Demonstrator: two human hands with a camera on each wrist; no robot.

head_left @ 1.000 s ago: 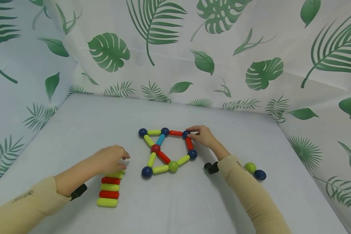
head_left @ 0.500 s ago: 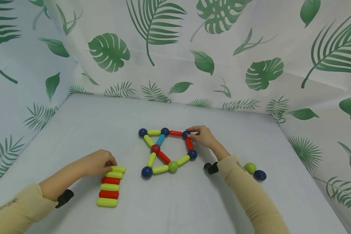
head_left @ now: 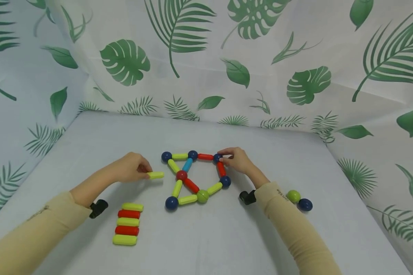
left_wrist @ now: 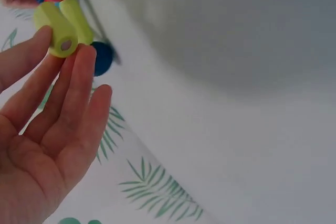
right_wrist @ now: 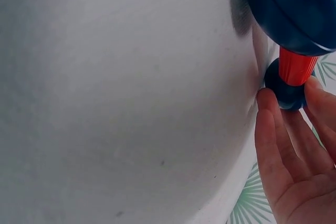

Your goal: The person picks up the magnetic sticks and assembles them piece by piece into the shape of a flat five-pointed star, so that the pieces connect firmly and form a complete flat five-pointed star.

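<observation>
Bare-handed work with balls and rods on a pale, cloth-like surface (head_left: 234,244). The left hand (head_left: 132,167) pinches 1 yellow-green, smooth, plastic-looking rod (head_left: 156,175) between thumb and fingers, near 1 end; the rod appears raised, judging by the shadow beneath, and lies apart from the flat framework (head_left: 191,185) of 7 balls and 9 rods. Its free end points toward the glossy red ball (head_left: 181,175) within that framework. In the left wrist view, a small round grey disc (left_wrist: 66,45) marks the rod's near end. The right hand (head_left: 239,160) has its fingers closed about the glossy dark blue ball (head_left: 217,157) at the framework's far right corner, where 2 red rods meet. Nearby: a row of 5 red and yellow-green rods (head_left: 128,221) at lower left; 1 loose green ball (head_left: 293,196) and 1 loose dark blue ball (head_left: 305,205) beside the right sleeve (head_left: 289,221).

Likely faults: if the discs are magnetic, the raised rod could snap onto an unintended ball when brought close; its short grip could let it swivel; a tug by the right hand could part a joint and skew the framework; a sweep of the right sleeve could roll the loose balls.
</observation>
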